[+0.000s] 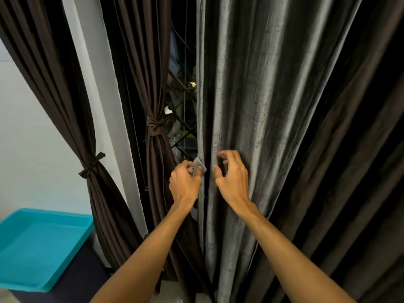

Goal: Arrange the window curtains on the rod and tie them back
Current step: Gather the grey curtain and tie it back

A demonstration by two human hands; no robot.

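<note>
- The grey curtain (251, 95) hangs loose down the middle of the view. The frame cuts off its top edge, and the two forearms cover its foot.
- The left hand (185, 184) is at the grey curtain's left edge. Its thumb and fingers pinch a small pale grey scrap of fabric (199, 165). Whether that scrap is a fold of the hem or a separate strip is hard to make out.
- The right hand (231, 178) is against the front of the grey curtain, just right of that edge. Its fingers are bent and the thumb is spread away from them. I cannot tell whether the fingertips have hold of a fold.
- Right of the grey curtain hangs a darker brown panel (360, 149), mostly in shadow and cut off by the right edge of the frame.
- Through the gap left of the grey curtain, a narrow strip of window grille (183, 119) shows. What lies beyond it is dark and unclear.
- There are two brown curtains left of the grey one, a near one (153, 73) and a far one (54, 73). Each is gathered at the waist.
- There are two tie-backs, one knotted round the near curtain (155, 125) and one round the far curtain (91, 167).
- One turquoise tray (41, 243) sits low and far left of the grey curtain, with its left side cut off by the frame.
</note>
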